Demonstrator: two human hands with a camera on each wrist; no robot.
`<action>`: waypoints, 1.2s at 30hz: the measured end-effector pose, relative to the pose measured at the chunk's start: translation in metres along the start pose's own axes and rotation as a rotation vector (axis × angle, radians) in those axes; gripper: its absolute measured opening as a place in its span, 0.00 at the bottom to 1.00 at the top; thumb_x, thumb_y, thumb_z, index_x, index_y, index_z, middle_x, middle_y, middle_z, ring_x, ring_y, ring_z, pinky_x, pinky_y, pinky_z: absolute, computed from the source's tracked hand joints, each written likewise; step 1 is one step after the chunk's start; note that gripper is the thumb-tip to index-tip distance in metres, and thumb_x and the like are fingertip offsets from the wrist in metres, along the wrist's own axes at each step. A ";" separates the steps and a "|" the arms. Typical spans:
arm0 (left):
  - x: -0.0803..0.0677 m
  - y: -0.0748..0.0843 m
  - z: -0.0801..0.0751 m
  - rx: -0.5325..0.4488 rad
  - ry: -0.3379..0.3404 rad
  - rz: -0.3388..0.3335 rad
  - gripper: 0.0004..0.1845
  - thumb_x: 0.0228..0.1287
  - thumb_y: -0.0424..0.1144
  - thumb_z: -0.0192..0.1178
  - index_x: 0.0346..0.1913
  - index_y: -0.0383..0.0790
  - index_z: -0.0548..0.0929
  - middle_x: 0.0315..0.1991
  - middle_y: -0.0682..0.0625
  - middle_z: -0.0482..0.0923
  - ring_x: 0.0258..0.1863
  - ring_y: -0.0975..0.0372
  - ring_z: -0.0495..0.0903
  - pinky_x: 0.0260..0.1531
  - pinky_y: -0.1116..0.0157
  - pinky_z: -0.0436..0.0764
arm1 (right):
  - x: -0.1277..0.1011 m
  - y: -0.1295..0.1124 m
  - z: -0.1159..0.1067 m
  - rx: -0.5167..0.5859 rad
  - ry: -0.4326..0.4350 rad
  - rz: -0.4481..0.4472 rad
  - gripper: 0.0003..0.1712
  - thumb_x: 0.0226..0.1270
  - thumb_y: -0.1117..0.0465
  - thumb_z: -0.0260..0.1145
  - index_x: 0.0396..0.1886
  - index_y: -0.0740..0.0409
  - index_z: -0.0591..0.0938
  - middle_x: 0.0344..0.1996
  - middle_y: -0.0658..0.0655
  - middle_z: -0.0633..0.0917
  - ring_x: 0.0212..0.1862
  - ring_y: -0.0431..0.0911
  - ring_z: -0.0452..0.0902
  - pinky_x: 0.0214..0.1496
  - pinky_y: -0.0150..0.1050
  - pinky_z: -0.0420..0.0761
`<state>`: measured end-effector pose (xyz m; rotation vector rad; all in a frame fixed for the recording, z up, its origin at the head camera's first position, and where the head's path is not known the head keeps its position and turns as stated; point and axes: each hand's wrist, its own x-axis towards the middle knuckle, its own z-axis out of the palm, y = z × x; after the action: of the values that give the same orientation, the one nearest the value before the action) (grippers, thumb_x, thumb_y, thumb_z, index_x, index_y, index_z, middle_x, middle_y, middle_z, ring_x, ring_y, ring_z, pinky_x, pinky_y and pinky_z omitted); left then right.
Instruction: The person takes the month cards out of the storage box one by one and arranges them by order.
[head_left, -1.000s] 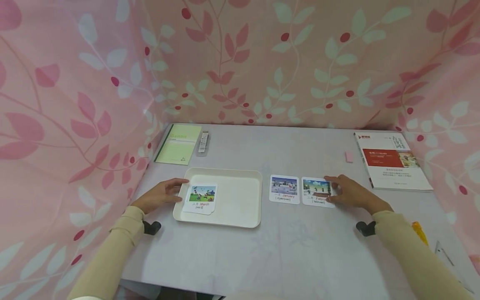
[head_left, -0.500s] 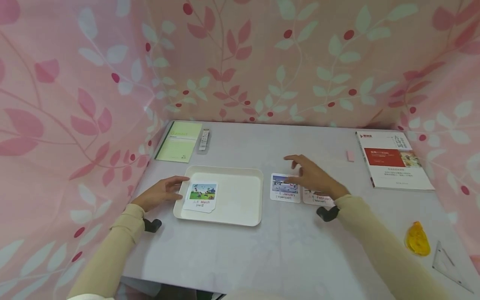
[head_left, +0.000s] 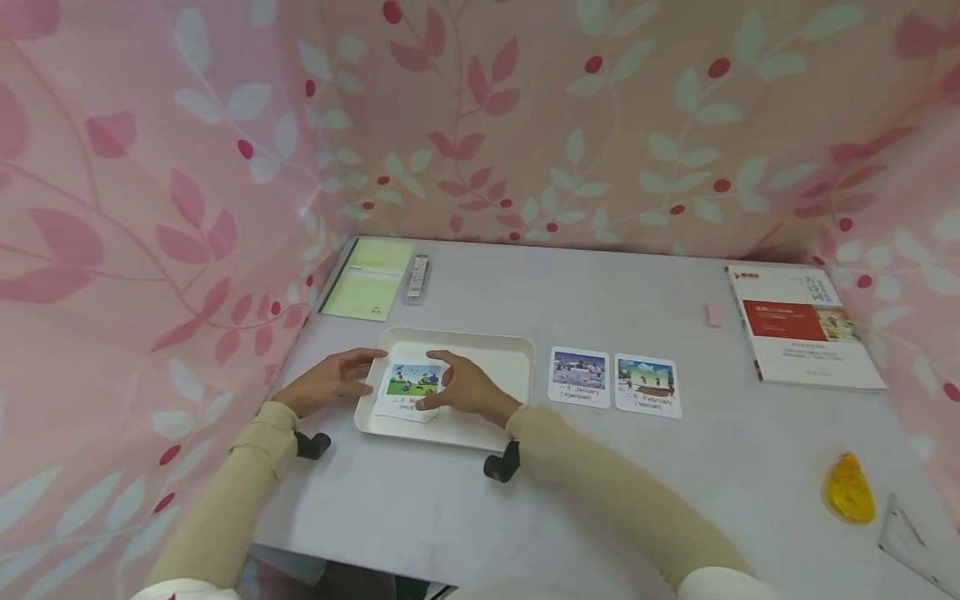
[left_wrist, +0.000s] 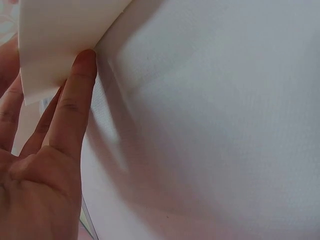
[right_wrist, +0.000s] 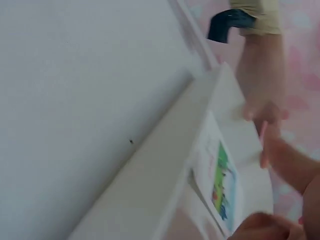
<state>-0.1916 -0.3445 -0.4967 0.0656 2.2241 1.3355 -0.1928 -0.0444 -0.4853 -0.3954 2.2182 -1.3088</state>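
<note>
Fingers of the left hand (head_left: 330,385) lie relaxed against the left rim of the shallow white plastic tray (head_left: 480,429). Inside it, the illustrated March picture card (head_left: 408,385) is pinched at its right edge by the right hand (head_left: 467,390), the nearer hand.

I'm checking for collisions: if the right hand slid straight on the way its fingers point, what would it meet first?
Probably the left hand at the tray's left rim; the right hand already rests on the March card.

Card (head_left: 579,377) reads "January"; card beside it (head_left: 648,385) reads "February".
</note>
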 end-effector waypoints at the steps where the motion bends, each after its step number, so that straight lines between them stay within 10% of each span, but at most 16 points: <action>1: 0.000 0.000 0.000 -0.006 -0.005 0.003 0.37 0.64 0.33 0.70 0.75 0.47 0.70 0.80 0.42 0.56 0.78 0.40 0.53 0.73 0.38 0.56 | 0.003 0.000 0.006 -0.025 0.029 0.024 0.55 0.51 0.53 0.85 0.78 0.50 0.68 0.47 0.60 0.81 0.43 0.48 0.75 0.45 0.41 0.78; 8: 0.000 0.003 0.001 -0.037 -0.007 0.009 0.37 0.63 0.31 0.70 0.75 0.45 0.71 0.80 0.42 0.56 0.78 0.41 0.53 0.74 0.39 0.53 | 0.017 0.006 0.029 -0.151 0.157 0.085 0.62 0.47 0.53 0.87 0.80 0.56 0.63 0.72 0.59 0.73 0.72 0.56 0.68 0.73 0.51 0.67; 19: 0.000 0.000 -0.001 -0.050 -0.007 0.016 0.37 0.63 0.32 0.70 0.75 0.45 0.70 0.80 0.43 0.57 0.78 0.43 0.54 0.74 0.39 0.52 | 0.019 0.011 0.033 -0.300 0.193 0.054 0.61 0.47 0.52 0.87 0.78 0.61 0.65 0.66 0.62 0.78 0.64 0.56 0.76 0.67 0.51 0.74; 25: 0.000 0.001 -0.001 -0.074 -0.010 0.013 0.38 0.62 0.32 0.71 0.75 0.45 0.70 0.80 0.43 0.56 0.79 0.43 0.54 0.74 0.41 0.55 | 0.012 0.009 0.035 -0.323 0.238 -0.006 0.60 0.49 0.54 0.86 0.78 0.58 0.63 0.57 0.60 0.73 0.39 0.50 0.79 0.41 0.42 0.81; 36: 0.000 0.000 0.001 -0.065 0.005 -0.010 0.38 0.62 0.33 0.71 0.75 0.45 0.71 0.80 0.41 0.56 0.79 0.41 0.52 0.74 0.38 0.52 | 0.004 0.010 0.034 -0.369 0.219 -0.101 0.60 0.60 0.58 0.80 0.82 0.60 0.53 0.66 0.63 0.77 0.64 0.57 0.78 0.65 0.52 0.77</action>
<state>-0.1910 -0.3443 -0.4970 0.0272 2.1807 1.4022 -0.1757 -0.0659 -0.5088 -0.5261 2.6651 -1.0283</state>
